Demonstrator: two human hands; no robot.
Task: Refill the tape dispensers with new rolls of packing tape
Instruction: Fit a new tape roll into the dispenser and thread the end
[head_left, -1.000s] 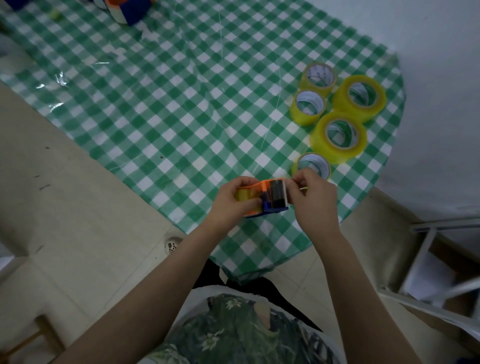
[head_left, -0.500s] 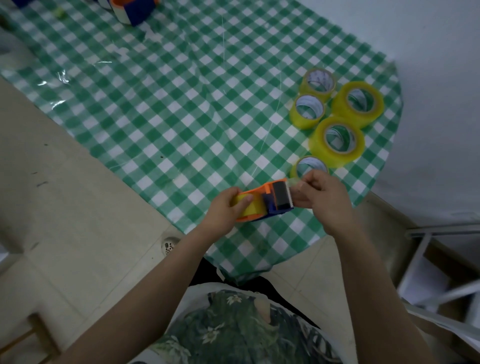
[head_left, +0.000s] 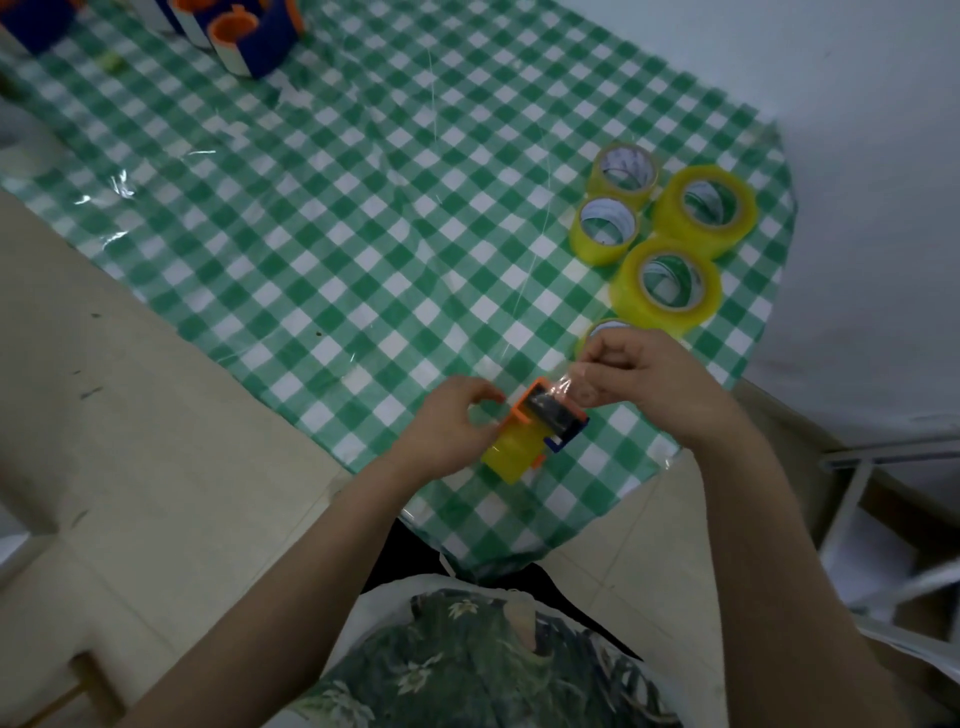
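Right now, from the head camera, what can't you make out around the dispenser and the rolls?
The small roll: head view, mostly hidden behind the right grip; only its far rim shows.
The tape end pinched by the right grip: clear film, edges too faint to trace.
The spare dispensers: cut off by the top edge.
The dispenser: one side covered by the left grip.

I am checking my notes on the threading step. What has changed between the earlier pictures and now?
The right hand has drawn back from the dispenser, pinching a strip of clear tape and pulling it out past the cutter end. The left hand still grips the dispenser body, now turned a little. The loose yellow rolls on the table stayed put.
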